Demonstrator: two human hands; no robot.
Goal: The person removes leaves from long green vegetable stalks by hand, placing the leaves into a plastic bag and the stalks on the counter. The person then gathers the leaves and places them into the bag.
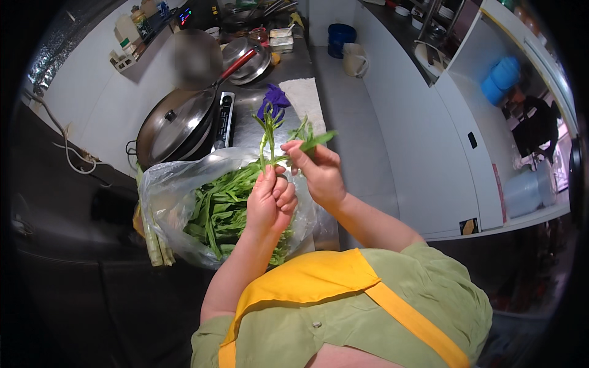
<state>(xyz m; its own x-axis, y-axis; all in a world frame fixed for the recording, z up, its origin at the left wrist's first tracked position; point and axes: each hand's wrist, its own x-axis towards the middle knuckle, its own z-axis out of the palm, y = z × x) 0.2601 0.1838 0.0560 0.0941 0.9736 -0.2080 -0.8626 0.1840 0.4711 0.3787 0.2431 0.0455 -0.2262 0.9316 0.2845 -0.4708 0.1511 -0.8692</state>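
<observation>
My left hand (272, 198) is closed around the lower end of a green leafy vegetable stem (269, 140), which stands upright from the fist. Just to its right, my right hand (320, 172) pinches green leaves (317, 139) between thumb and fingers. The leaves seem to join the stem close to the left thumb. Below both hands lies a clear plastic bag (161, 184), spread wide, with a heap of long leafy greens (218, 207) inside. My left forearm hides part of the heap.
A lidded wok (181, 126) stands left of a portable cooktop (225, 117). Beyond the hands are a purple cloth (274, 101), a white towel (306, 99) and a steel lid (251, 69). Pale stalks (154, 244) lie left of the bag. White cabinets (414, 152) line the right.
</observation>
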